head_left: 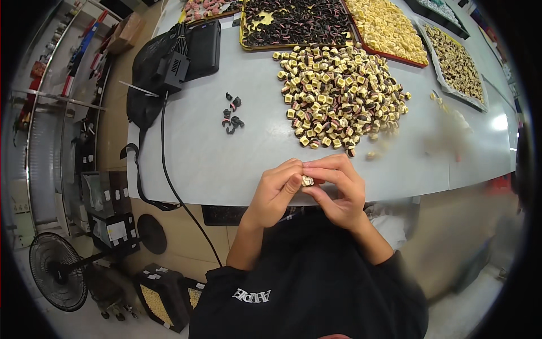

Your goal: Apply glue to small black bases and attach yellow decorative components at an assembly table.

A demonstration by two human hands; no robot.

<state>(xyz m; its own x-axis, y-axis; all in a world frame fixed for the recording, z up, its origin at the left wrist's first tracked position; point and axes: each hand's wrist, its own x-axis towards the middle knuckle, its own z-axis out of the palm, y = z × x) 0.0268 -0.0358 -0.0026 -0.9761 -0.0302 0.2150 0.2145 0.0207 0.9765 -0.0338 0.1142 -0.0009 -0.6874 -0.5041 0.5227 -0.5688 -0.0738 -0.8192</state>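
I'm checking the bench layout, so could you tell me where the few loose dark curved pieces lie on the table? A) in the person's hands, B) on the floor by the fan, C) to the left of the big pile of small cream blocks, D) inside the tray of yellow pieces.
C: the dark curved pieces lie bare on the table, left of the pile of cream blocks, well away from both hands.

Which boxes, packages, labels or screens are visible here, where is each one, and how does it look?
Cardboard box: far left beside the table, brown, rectangular.
Dark bins: on the floor at lower left, black, with small white labels, pale pieces inside.
Black bin: under the table's left edge, with a white rectangular label.
Small pale labels: on the dark rack at left.
Screens: none visible.
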